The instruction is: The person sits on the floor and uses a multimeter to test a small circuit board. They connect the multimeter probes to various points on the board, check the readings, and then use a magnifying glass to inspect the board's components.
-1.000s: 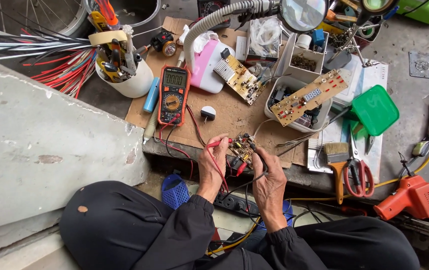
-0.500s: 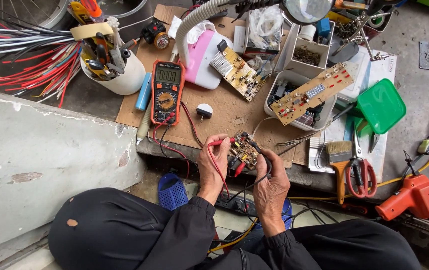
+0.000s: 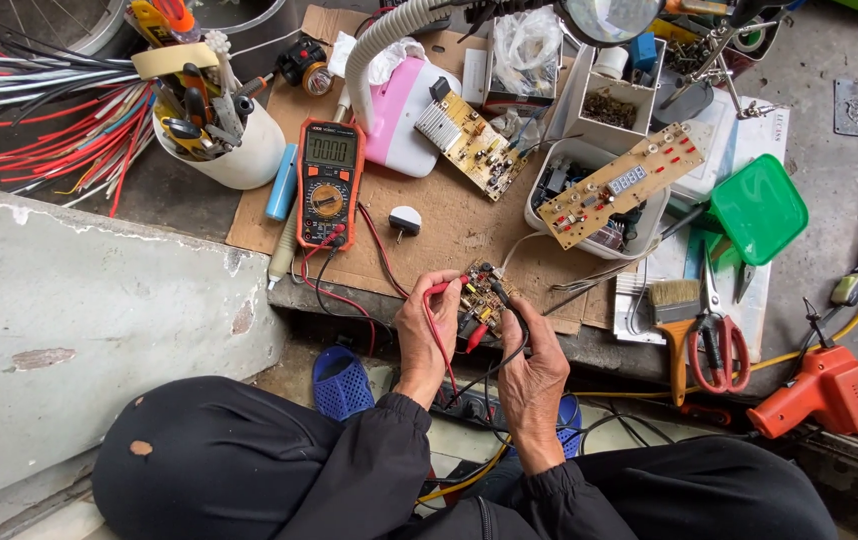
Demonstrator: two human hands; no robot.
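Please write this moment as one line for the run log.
left hand: holds red probe | right hand: holds black probe | both on small circuit board

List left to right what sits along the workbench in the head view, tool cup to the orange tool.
white tool cup → blue tube → orange multimeter → small circuit board under the two probes → brush → red-handled scissors → orange soldering gun
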